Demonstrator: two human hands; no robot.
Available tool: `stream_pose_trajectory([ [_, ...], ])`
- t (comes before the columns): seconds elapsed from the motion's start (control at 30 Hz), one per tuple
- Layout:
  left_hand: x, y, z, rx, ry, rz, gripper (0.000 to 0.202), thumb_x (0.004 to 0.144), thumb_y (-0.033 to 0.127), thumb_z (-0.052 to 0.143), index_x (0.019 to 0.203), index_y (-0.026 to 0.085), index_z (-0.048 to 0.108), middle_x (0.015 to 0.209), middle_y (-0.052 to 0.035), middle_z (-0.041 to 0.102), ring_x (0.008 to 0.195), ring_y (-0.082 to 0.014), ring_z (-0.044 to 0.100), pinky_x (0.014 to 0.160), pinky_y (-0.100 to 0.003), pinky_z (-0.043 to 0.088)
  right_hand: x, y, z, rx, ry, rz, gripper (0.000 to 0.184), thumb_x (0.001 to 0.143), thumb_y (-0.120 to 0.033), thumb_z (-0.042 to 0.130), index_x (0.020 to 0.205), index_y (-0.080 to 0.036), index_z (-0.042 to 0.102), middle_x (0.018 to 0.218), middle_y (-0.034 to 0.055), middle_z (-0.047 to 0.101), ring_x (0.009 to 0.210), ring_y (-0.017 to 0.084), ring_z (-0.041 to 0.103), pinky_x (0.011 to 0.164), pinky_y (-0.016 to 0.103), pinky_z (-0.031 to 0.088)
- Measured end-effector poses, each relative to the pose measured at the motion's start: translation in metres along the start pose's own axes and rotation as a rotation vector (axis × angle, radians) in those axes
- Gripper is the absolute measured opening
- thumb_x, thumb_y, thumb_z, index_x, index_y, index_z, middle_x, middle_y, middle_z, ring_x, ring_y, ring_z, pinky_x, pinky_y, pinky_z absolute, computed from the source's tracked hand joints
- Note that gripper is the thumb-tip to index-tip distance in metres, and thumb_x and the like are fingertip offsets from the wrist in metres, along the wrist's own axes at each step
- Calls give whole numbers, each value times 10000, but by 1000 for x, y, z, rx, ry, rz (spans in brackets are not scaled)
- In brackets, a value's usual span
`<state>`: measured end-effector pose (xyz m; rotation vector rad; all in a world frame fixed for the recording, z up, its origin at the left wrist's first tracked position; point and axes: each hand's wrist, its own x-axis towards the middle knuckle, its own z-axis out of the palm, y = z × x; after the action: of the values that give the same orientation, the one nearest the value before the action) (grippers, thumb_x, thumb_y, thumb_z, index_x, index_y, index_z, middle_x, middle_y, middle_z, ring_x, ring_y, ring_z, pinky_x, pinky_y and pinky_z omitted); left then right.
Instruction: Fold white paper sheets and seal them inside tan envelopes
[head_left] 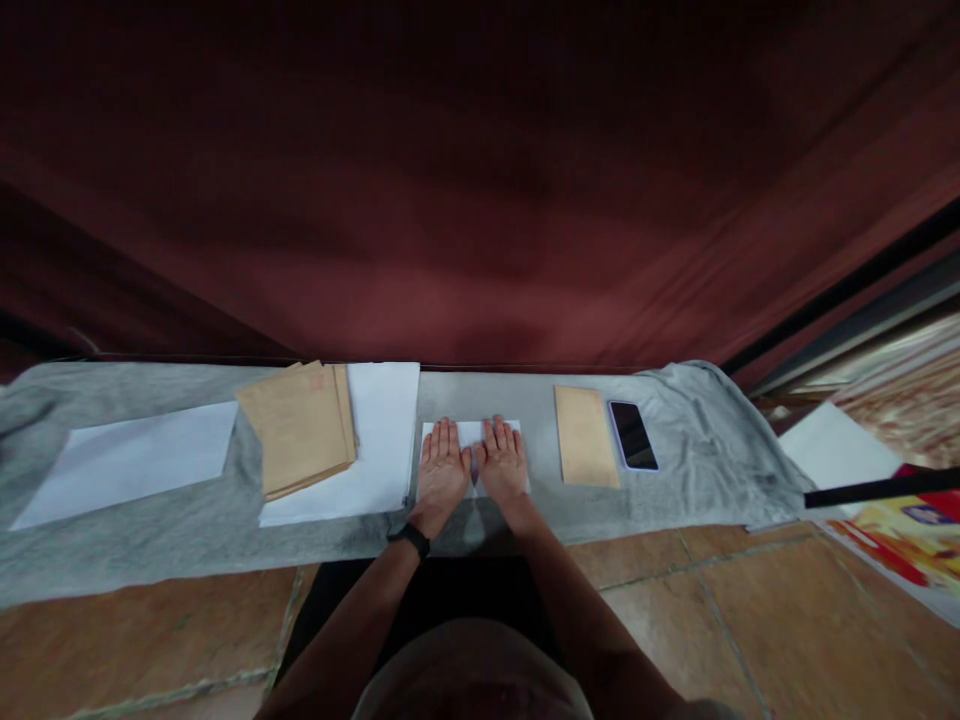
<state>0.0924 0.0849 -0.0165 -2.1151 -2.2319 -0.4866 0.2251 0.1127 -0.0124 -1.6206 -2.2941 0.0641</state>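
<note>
My left hand [441, 467] and my right hand [502, 460] lie flat side by side, fingers stretched out, pressing on a small folded white paper [471, 433] on the grey cloth [675, 470]. A black band sits on my left wrist. Left of my hands a stack of brown envelopes [300, 425] rests on a pile of white sheets [382, 440]. To the right lies a single brown envelope [585, 435], and beside it a black phone [632, 435], screen up.
Another white sheet [135, 462] lies at the far left of the cloth. A dark red curtain [480, 180] hangs behind. Tiled floor [712, 620] runs in front; white paper [836, 445], a black bar [877, 488] and colourful print [907, 535] lie at right.
</note>
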Motion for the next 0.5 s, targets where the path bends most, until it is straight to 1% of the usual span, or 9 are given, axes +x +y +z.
stream_pose_trajectory([
  [0.13,-1,-3,0,-24,44,-48,650,1022,338,337,1550,-42,351,1621,-262,361,1552,-334,283,1262,-517,268,-10,12,2,-28,89,62,570,1080,-369,378,1551,-51,422,1607,234,405,1498,325,394,1207,530,321],
  [0.3,-3,-6,-2,-34,65,-32,624,1013,287,330,1545,-38,362,1617,-254,375,1553,-327,281,1263,-516,272,-24,24,-2,-28,131,90,595,1084,-379,363,1566,-30,385,1596,244,421,1479,328,416,1206,523,323],
  [0.4,-16,-2,-5,-43,42,26,603,1014,263,327,1553,-7,366,1631,-226,365,1556,-300,285,1269,-501,272,-28,25,-3,-11,140,94,598,1084,-373,361,1568,-21,375,1598,255,410,1487,329,404,1210,529,314],
  [0.5,-37,5,-11,-46,-2,147,588,1025,265,331,1589,98,348,1648,-147,367,1564,-265,270,1277,-507,262,-28,24,-2,4,155,91,597,1084,-366,352,1566,-14,375,1592,264,415,1486,330,403,1209,540,311],
])
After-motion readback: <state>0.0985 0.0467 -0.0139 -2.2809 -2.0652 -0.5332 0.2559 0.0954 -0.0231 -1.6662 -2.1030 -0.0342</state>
